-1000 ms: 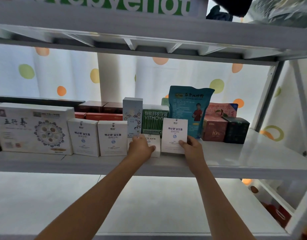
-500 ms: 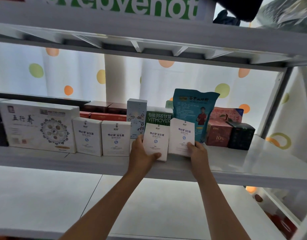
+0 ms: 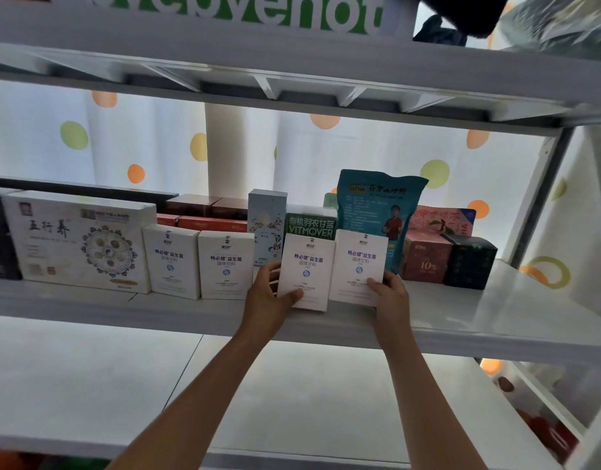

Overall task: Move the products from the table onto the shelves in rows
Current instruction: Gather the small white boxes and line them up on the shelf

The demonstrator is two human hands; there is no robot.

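Note:
Two small white boxes stand upright near the front of the white middle shelf (image 3: 495, 317). My left hand (image 3: 268, 293) grips the left white box (image 3: 307, 266) at its lower left corner, thumb across the front. My right hand (image 3: 389, 293) holds the right white box (image 3: 358, 262) at its lower right corner. Left of them, two matching white boxes (image 3: 172, 261) (image 3: 226, 262) stand side by side in a row, with a small gap before the held pair.
A large white box (image 3: 78, 239) stands at the left. Behind the row are red boxes (image 3: 207, 222), a tall pale blue box (image 3: 267, 225), a green box (image 3: 311, 225), a teal pouch (image 3: 377, 212), a red box (image 3: 426, 259) and a black box (image 3: 470, 262). Bare shelf lies at the right.
The left box, low behind my left hand a second ago, now stands upright beside the right box. Both hands have stayed on their boxes.

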